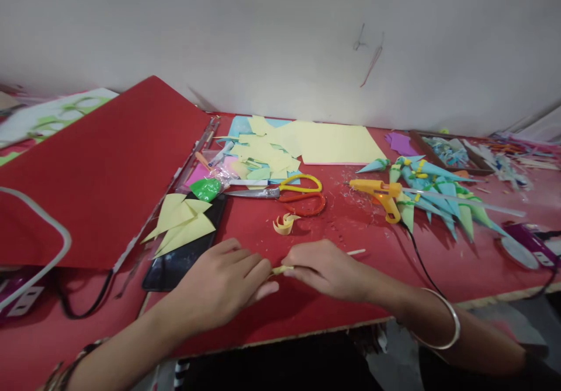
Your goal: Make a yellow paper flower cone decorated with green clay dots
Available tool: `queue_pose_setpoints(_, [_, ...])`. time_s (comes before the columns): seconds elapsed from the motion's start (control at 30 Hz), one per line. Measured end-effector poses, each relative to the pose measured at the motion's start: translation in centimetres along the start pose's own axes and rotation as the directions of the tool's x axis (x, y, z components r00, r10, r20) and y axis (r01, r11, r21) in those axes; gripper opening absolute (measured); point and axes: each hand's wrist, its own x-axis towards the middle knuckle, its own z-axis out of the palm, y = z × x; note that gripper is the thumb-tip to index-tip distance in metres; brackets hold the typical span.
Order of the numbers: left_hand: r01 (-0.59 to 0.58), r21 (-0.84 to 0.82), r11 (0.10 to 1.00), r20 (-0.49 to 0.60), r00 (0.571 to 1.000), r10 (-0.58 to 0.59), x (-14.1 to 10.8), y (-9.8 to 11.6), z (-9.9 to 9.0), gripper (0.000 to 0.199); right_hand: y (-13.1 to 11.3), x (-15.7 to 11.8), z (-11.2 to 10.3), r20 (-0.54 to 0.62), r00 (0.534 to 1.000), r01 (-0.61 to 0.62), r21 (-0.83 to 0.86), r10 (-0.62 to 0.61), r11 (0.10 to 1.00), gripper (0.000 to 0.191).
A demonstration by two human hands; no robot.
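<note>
My left hand [230, 283] and my right hand [326, 268] meet low over the red table, fingers pinched. Between their fingertips shows a small yellow paper piece [281, 270], gripped from both sides; most of it is hidden. A thin white stick [356, 252] pokes out behind my right hand, and I cannot tell whether the hand holds it. Just beyond my fingers lies a curled, fringed yellow paper strip [286, 224]. Scissors [274, 193] with one yellow and one red handle loop rest farther back. Left of them, yellow paper cutouts [182, 221] lie partly on a black phone-like slab [164, 271].
A yellow glue gun [381, 191] with its stick and black cord lies right, beside blue and green paper cones [442, 195]. Yellow sheets [337, 142] and paper scraps [267, 151] lie at the back. A large red board [118, 175] covers the left; a tray [449, 151] stands back right.
</note>
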Motion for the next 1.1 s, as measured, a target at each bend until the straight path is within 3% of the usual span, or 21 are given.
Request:
queue_pose_setpoints(0.03, [-0.041,0.053,0.998,0.0,0.999,0.041,0.0,-0.1,0.0,0.04,0.0,0.0,-0.1,0.012,1.0,-0.018,0.035,0.018,0.999,0.03])
queue_pose_setpoints(0.1, [-0.007,0.077,0.997,0.014,1.0,0.006,0.2,-0.2,0.0,0.042,0.0,0.0,0.0,0.006,1.0,-0.028,0.0,0.028,1.0,0.031])
queue_pose_setpoints(0.17, [0.134,-0.019,0.991,0.077,0.988,-0.132,0.3,0.0,0.1,0.046,0.1,-0.2,0.1,-0.013,1.0,0.014,-0.129,-0.016,0.992,0.032])
queue_pose_setpoints(0.23, [0.337,-0.249,0.908,0.23,0.931,-0.283,0.4,0.2,0.2,0.048,0.2,-0.5,0.3,-0.053,0.994,0.074,-0.294,-0.094,0.953,0.028])
queue_pose_setpoints(0.3, [0.572,-0.501,0.65,0.466,0.811,-0.355,0.3,0.5,0.2,0.047,0.2,-0.7,0.4,-0.108,0.972,0.14,-0.445,-0.208,0.885,0.021])
queue_pose_setpoints(0.37, [0.733,-0.612,0.296,0.673,0.68,-0.29,0.2,0.5,0.4,0.044,0.1,-0.8,0.3,-0.133,0.931,0.216,-0.549,-0.339,0.808,0.017])
queue_pose_setpoints(0.43, [0.79,-0.611,0.054,0.772,0.61,-0.181,0.1,0.5,0.5,0.043,0.1,-0.8,0.2,-0.118,0.889,0.29,-0.603,-0.443,0.743,0.014])
queue_pose_setpoints(0.47, [0.793,-0.609,0.008,0.784,0.603,-0.148,0.0,0.4,0.6,0.044,0.1,-0.7,0.2,-0.112,0.877,0.307,-0.618,-0.467,0.724,0.014])
queue_pose_setpoints(0.5, [0.789,-0.614,0.013,0.779,0.609,-0.149,0.1,0.4,0.6,0.044,0.2,-0.7,0.2,-0.107,0.876,0.309,-0.623,-0.47,0.718,0.014])
queue_pose_setpoints(0.53, [0.773,-0.629,0.079,0.75,0.631,-0.198,0.1,0.4,0.6,0.045,0.4,-0.6,0.3,-0.112,0.885,0.295,-0.616,-0.452,0.73,0.014])
queue_pose_setpoints(0.57, [0.74,-0.639,0.21,0.687,0.672,-0.277,0.2,0.4,0.6,0.046,0.5,-0.6,0.4,-0.123,0.904,0.264,-0.594,-0.41,0.76,0.015])
queue_pose_setpoints(0.63, [0.579,-0.551,0.601,0.432,0.814,-0.388,0.3,0.2,0.4,0.045,0.7,-0.5,0.5,-0.114,0.952,0.191,-0.501,-0.283,0.844,0.018])
queue_pose_setpoints(0.67, [0.456,-0.428,0.78,0.285,0.887,-0.363,0.4,0.1,0.4,0.042,0.8,-0.5,0.5,-0.098,0.974,0.141,-0.429,-0.202,0.892,0.02])
queue_pose_setpoints(0.7, [0.325,-0.28,0.903,0.167,0.943,-0.288,0.4,0.0,0.3,0.039,0.8,-0.4,0.5,-0.068,0.991,0.088,-0.34,-0.118,0.936,0.022])
queue_pose_setpoints(0.77, [0.106,-0.061,0.992,0.078,0.992,-0.101,0.4,-0.4,0.1,0.036,0.7,-0.1,0.4,0.007,1.0,-0.017,-0.133,0.018,0.991,0.024])
queue_pose_setpoints(0.8, [0.044,-0.019,0.999,0.072,0.997,-0.043,0.4,-0.5,0.1,0.037,0.7,0.0,0.3,0.036,0.997,-0.061,-0.035,0.063,0.997,0.023])
queue_pose_setpoints(0.87, [0.039,-0.066,0.997,0.091,0.995,-0.033,0.3,-0.6,0.1,0.039,0.6,0.1,0.0,0.061,0.993,-0.102,0.079,0.098,0.992,0.02])
queue_pose_setpoints(0.93, [0.179,-0.253,0.951,0.17,0.976,-0.139,0.4,-0.4,0.1,0.041,0.5,0.0,-0.1,0.034,0.997,-0.072,0.039,0.071,0.997,0.021])
queue_pose_setpoints(0.97, [0.291,-0.374,0.881,0.235,0.948,-0.213,0.4,-0.2,0.1,0.043,0.6,-0.1,-0.1,0.014,0.999,-0.038,-0.029,0.039,0.999,0.022])
queue_pose_setpoints(1.03, [0.523,-0.599,0.607,0.411,0.851,-0.328,0.5,0.4,0.4,0.045,0.6,-0.4,-0.1,-0.032,0.998,0.044,-0.205,-0.052,0.978,0.025])
queue_pose_setpoints(1.1, [0.663,-0.715,0.221,0.578,0.739,-0.347,0.4,0.9,1.0,0.045,0.6,-0.7,-0.1,-0.083,0.986,0.108,-0.363,-0.147,0.925,0.025])
